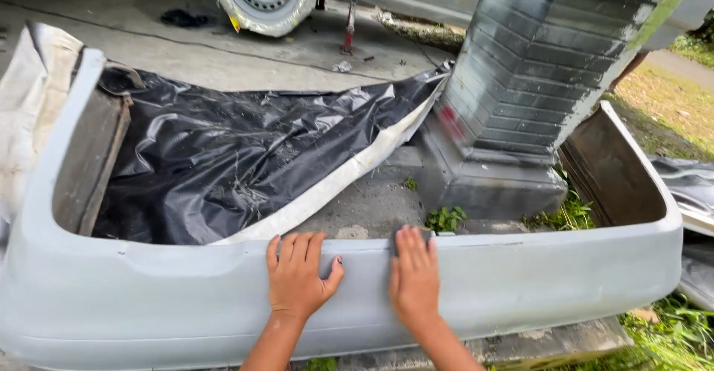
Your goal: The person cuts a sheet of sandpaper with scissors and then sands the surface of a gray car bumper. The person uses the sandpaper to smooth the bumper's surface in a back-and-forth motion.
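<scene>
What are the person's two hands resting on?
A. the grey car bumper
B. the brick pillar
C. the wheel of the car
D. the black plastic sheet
A: the left hand and right hand both lie flat on the grey car bumper.

Packages: none in view.
Labels: none to be made out on any surface.
Signs: none at any clock direction.
Screens: none.
</scene>
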